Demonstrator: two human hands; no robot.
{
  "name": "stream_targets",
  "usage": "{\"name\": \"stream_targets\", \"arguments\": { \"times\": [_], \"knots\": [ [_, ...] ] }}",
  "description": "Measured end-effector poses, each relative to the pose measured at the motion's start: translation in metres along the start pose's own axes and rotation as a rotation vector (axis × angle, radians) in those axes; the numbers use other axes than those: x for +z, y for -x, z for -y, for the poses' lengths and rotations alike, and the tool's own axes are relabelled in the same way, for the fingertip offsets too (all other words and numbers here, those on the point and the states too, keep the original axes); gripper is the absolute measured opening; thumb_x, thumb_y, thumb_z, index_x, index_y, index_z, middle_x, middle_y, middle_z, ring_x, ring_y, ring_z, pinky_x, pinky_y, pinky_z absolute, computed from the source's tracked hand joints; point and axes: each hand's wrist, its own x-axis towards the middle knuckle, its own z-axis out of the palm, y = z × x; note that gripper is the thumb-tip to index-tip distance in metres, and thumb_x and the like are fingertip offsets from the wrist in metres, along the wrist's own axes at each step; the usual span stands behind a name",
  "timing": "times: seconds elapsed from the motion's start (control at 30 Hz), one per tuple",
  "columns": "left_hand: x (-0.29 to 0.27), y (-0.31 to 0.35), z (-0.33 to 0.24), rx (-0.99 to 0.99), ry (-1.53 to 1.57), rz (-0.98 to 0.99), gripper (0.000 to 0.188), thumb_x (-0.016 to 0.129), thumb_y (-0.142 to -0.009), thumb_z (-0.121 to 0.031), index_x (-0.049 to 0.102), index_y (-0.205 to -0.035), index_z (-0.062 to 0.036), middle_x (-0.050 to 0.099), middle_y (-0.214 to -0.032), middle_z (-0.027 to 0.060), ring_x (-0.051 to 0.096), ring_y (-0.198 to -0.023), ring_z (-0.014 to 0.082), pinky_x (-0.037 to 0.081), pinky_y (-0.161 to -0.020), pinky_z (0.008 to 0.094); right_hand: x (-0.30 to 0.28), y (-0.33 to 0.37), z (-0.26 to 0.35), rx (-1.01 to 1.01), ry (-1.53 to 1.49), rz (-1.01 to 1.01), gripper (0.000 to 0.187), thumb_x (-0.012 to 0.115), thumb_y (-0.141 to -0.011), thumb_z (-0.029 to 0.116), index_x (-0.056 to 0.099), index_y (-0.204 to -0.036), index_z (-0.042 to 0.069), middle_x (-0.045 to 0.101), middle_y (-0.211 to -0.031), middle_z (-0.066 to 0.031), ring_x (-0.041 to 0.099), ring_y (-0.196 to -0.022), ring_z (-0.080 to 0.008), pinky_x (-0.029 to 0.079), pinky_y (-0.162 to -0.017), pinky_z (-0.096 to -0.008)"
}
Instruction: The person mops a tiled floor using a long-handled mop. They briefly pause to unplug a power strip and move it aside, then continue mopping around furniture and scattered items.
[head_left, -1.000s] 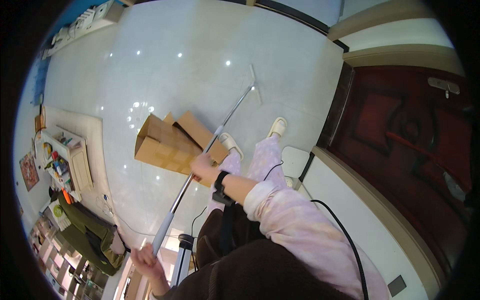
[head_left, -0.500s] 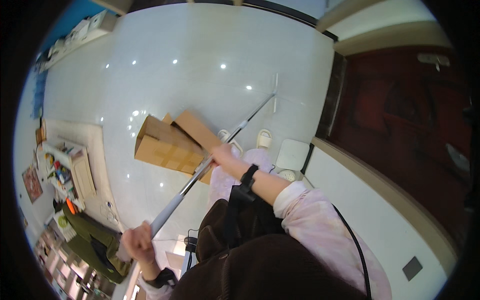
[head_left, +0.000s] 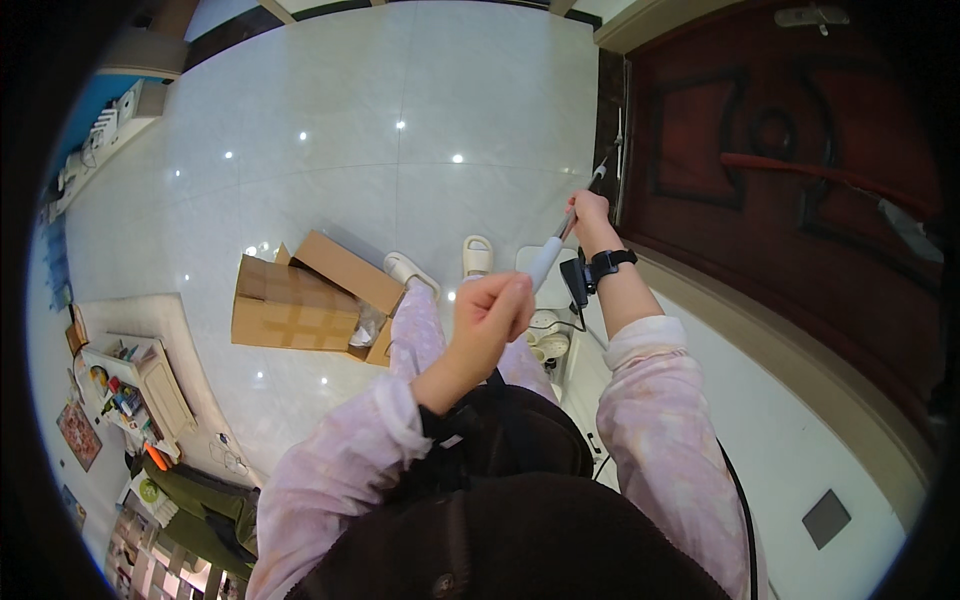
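My left hand (head_left: 488, 320) is closed round the top of the pale grey grip of a long-handled mop (head_left: 545, 262), in front of my body. Further along its metal pole, my right hand (head_left: 590, 210) is wrapped round the shaft, with the arm stretched forward. The pole slants away to the far right. Its narrow, light head (head_left: 619, 135) is by the dark strip at the foot of the red-brown door (head_left: 690, 150); whether it touches the door I cannot tell.
An open cardboard box (head_left: 290, 305) lies on the glossy tiled floor (head_left: 350, 210), left of my slippered feet. Slippers (head_left: 550, 345) and a pale square stool-like thing (head_left: 530, 262) stand near the right wall. A cream cabinet (head_left: 160, 380) and a green seat (head_left: 200, 500) are at the left.
Both hands have swung the mop to the right. Its head has gone from the open floor to the door's foot, and my left hand has come from the lower left to the middle.
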Motion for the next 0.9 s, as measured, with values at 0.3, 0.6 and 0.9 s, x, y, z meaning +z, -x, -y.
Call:
{"name": "stream_targets", "arguments": {
  "times": [0.3, 0.6, 0.9],
  "knots": [
    [0.003, 0.028, 0.015, -0.026, 0.057, -0.216, 0.039, 0.05, -0.095, -0.01, 0.043, -0.057, -0.0042, 0.041, -0.053, -0.0005, 0.034, -0.049, 0.0063, 0.026, -0.048, 0.0237, 0.005, -0.033, -0.044, -0.148, 0.409, 0.184, 0.012, 0.051, -0.088, 0.009, 0.059, -0.087, 0.001, 0.062, -0.074, -0.0103, 0.057, -0.059, -0.0226, 0.044, -0.05, -0.0365],
    [-0.146, 0.22, -0.044, 0.157, -0.019, -0.75, 0.045, 0.039, -0.098, -0.025, 0.029, -0.056, -0.0127, 0.024, -0.044, -0.0026, 0.026, -0.043, 0.0117, 0.037, -0.067, 0.0331, 0.177, 0.135, -0.189, -0.893, 2.203, 0.818, 0.036, 0.063, -0.083, 0.04, 0.068, -0.109, 0.016, 0.069, -0.088, -0.0115, 0.065, -0.079, -0.0332, 0.046, -0.067, -0.0654],
    [-0.207, 0.493, -0.137, 0.256, 0.029, -1.063, 0.044, 0.041, -0.098, -0.024, 0.021, -0.059, -0.0182, 0.017, -0.041, -0.0028, 0.018, -0.044, 0.0099, 0.038, -0.075, 0.0297, 0.262, 0.421, -0.401, -1.114, 2.063, 1.409, 0.047, 0.059, -0.083, 0.05, 0.073, -0.095, 0.007, 0.069, -0.079, -0.0129, 0.063, -0.063, -0.0348, 0.039, -0.064, -0.075]
  ]
}}
